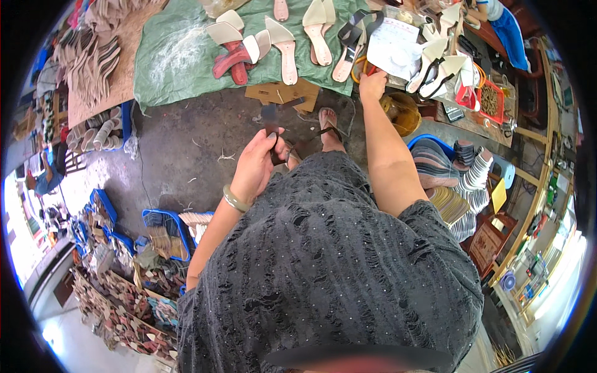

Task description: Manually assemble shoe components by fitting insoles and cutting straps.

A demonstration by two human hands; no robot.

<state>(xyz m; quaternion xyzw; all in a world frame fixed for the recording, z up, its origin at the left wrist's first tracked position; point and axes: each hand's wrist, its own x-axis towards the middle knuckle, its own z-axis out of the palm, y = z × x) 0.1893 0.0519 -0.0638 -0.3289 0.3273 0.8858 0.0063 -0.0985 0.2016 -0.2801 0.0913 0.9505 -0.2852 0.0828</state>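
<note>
My left hand (250, 163), with a pale bangle at the wrist, is closed on a dark flat strip (271, 118) above the floor. At the table's right front edge, my right hand (373, 86) has its fingers bent beside orange and yellow handles (359, 68). Whatever its fingertips hold is too small to make out. Just beyond lies a white paper sheet (393, 45). Left of the handles is a sandal with black straps (349, 53). Farther left are several sandals with cream uppers, among them a pale one (288, 59) and a red pair (235, 62).
Green sheeting (168, 74) covers the table. A yellowish bucket (403, 115) stands below its right edge, near a blue bin of stacked soles (432, 163). A red basket (492, 102) and more sandals sit at right. Cardboard (280, 93) lies on the floor; another person (510, 34) is at far right.
</note>
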